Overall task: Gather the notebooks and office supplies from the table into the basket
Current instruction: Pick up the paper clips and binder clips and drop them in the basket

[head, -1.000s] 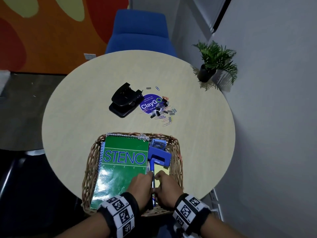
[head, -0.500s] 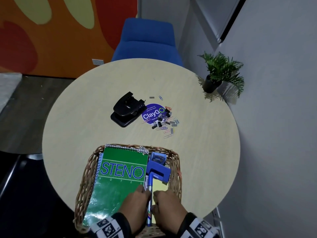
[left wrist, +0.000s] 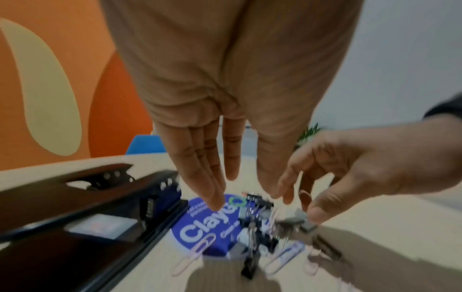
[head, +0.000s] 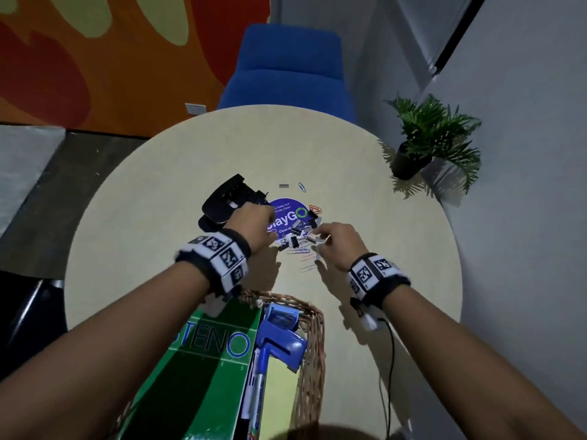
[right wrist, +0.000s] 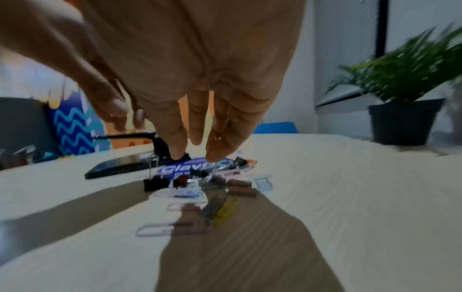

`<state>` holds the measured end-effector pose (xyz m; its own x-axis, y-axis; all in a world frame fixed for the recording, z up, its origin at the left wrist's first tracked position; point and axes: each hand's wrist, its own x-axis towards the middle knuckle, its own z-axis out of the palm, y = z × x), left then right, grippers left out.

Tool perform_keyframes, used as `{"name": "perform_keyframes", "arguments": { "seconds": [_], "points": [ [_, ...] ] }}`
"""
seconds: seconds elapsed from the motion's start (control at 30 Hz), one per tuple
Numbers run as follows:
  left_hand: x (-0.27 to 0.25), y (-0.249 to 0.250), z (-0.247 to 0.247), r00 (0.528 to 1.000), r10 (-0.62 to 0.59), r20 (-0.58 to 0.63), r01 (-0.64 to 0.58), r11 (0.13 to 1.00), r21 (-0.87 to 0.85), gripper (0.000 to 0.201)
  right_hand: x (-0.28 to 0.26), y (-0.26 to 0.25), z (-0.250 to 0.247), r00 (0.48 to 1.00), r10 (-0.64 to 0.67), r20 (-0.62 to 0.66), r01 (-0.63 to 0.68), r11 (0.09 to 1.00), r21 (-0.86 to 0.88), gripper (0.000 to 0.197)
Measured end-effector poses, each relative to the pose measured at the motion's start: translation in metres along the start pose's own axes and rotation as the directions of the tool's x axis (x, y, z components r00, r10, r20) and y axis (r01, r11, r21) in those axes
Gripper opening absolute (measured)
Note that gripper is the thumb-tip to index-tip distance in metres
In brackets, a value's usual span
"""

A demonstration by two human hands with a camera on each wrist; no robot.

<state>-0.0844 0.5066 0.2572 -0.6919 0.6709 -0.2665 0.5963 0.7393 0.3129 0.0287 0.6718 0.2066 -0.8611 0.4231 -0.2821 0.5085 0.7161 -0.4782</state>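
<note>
the right hand (right wrist: 190, 79) hangs over the pale wooden table (right wrist: 350, 197), its straight fingers (right wrist: 220, 146) pointing down just above a round blue sticker (right wrist: 197, 168) with white letters. a loose heap of paper clips (right wrist: 175, 229) and black binder clips (right wrist: 155, 184) lies scattered in front of the sticker, with a yellow clip (right wrist: 226, 210) among them; whether the fingertips touch anything is too blurred to tell. a black hole punch (right wrist: 125, 164) sits just behind the sticker to the left. a potted plant (right wrist: 405, 94) in a dark pot stands at the far right edge of the table. the hand's shadow falls across the near tabletop.
</note>
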Motion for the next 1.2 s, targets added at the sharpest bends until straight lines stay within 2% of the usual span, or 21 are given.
{"name": "perform_keyframes", "arguments": {
  "seconds": [0.1,0.17,0.23,0.27,0.37,0.47,0.6,0.67,0.73,0.83,0.93,1.0,1.13,1.2],
  "points": [
    [0.043,0.019,0.017,0.982,-0.040,0.187,0.002,0.980,0.199,0.034,0.029,-0.005,0.023,0.991,-0.118,0.061,0.123,0.988,-0.089,0.030],
    [0.058,0.028,0.028,0.956,-0.100,0.275,0.018,0.958,0.286,0.022,0.039,-0.006,0.036,0.976,-0.200,0.080,0.213,0.956,-0.201,0.029],
    [0.067,0.030,0.041,0.934,-0.153,0.322,0.044,0.945,0.323,0.018,0.046,-0.005,0.045,0.953,-0.286,0.099,0.303,0.902,-0.308,0.032],
    [0.071,0.030,0.047,0.931,-0.164,0.325,0.054,0.945,0.322,0.016,0.049,-0.004,0.049,0.942,-0.315,0.119,0.337,0.878,-0.341,0.032],
    [0.074,0.026,0.055,0.945,-0.162,0.284,0.055,0.936,0.349,0.028,0.056,-0.004,0.055,0.921,-0.357,0.157,0.389,0.833,-0.394,0.031],
    [0.072,0.026,0.045,0.966,-0.146,0.212,0.072,0.945,0.319,0.029,0.056,-0.006,0.051,0.919,-0.373,0.128,0.393,0.834,-0.389,0.028],
    [0.046,0.024,0.011,0.990,-0.060,0.128,0.043,0.990,0.132,0.023,0.043,-0.011,0.034,0.956,-0.293,-0.008,0.288,0.943,-0.170,0.030],
    [0.013,0.017,-0.003,1.000,0.011,0.026,-0.010,1.000,-0.020,0.019,0.031,-0.012,0.021,0.968,-0.243,-0.057,0.241,0.970,-0.037,0.029],
    [-0.032,0.011,-0.009,0.999,0.044,-0.025,-0.048,0.981,-0.189,0.016,0.014,-0.012,0.008,0.976,-0.195,-0.100,0.208,0.968,0.144,0.026],
    [-0.101,0.000,0.001,0.996,0.037,0.087,-0.001,0.924,-0.384,0.012,-0.023,-0.013,-0.001,0.998,-0.045,-0.043,0.060,0.859,0.508,0.021],
    [-0.140,-0.008,0.031,0.974,0.031,0.223,0.062,0.915,-0.398,0.005,-0.068,-0.014,0.003,0.992,0.004,0.128,-0.093,0.706,0.702,0.028],
    [-0.157,-0.009,0.050,0.959,0.028,0.281,0.082,0.924,-0.373,0.005,-0.094,-0.013,0.012,0.973,-0.029,0.231,-0.145,0.699,0.700,0.026],
    [-0.175,-0.014,0.074,0.935,0.099,0.341,0.017,0.946,-0.323,0.018,-0.133,-0.009,0.029,0.957,-0.097,0.273,-0.045,0.882,0.470,0.018],
    [-0.177,-0.021,0.076,0.944,0.097,0.315,-0.008,0.963,-0.271,0.021,-0.146,-0.011,0.034,0.949,-0.117,0.292,-0.005,0.921,0.389,0.019]
  ]
}}
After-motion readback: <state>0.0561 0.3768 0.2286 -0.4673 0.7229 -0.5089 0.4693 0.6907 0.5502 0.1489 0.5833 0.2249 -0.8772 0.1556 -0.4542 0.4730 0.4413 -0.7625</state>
